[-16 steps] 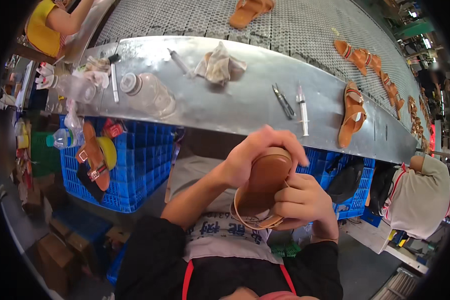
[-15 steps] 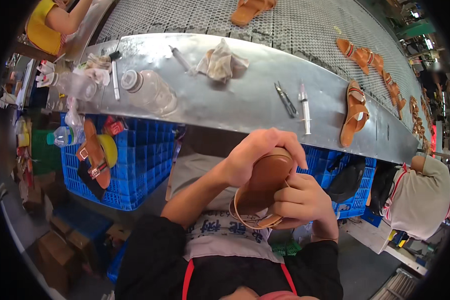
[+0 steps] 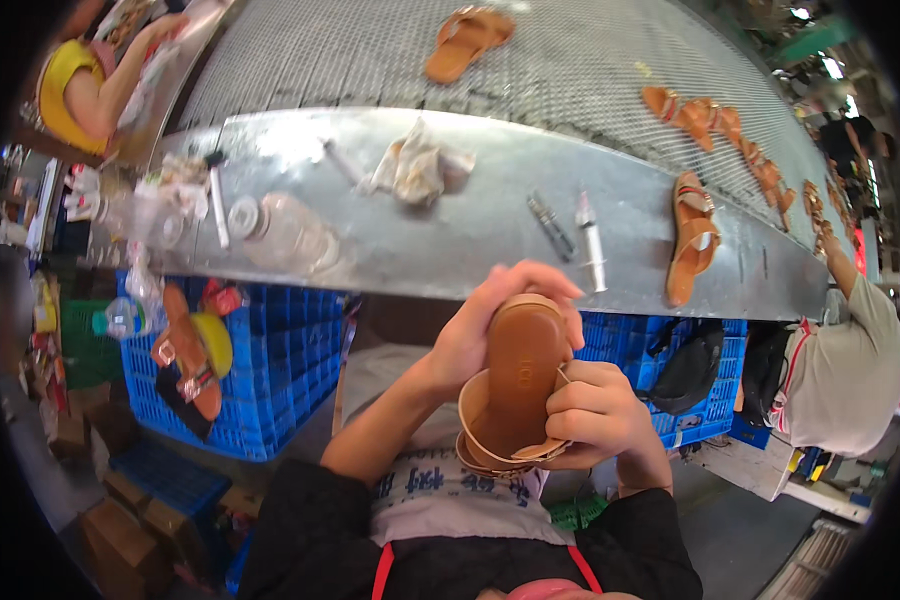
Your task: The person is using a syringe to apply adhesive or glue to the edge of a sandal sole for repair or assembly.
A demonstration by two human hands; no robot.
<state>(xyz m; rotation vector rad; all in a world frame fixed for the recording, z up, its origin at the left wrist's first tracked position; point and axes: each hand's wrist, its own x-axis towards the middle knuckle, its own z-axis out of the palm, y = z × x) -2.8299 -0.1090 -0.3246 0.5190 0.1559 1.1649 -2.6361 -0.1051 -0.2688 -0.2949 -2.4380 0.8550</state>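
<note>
A tan sandal (image 3: 523,365) is held up in front of my apron, its heel end toward the bench and its strap loops toward me. My left hand (image 3: 480,325) wraps round the far end of the sole, fingers curled over its top edge. On the other side, my right hand (image 3: 595,415) is closed on the strap at the sandal's right edge; the fingertips are partly hidden. On the metal bench just beyond lie a syringe (image 3: 592,245) and dark-handled nippers (image 3: 551,228). Another tan sandal (image 3: 692,245) rests on the bench to the right.
A crumpled cloth (image 3: 417,170) and a clear plastic bottle (image 3: 282,230) are on the bench. Behind it, a mesh conveyor (image 3: 570,80) carries several sandals. Blue crates (image 3: 260,370) stand below the bench. Co-workers are at far left (image 3: 80,95) and right (image 3: 845,370).
My view has shifted, so the bench sits lower in the picture. The sandal has tilted, showing more of its insole. A sandal on the conveyor appears further left. Both hands keep their hold.
</note>
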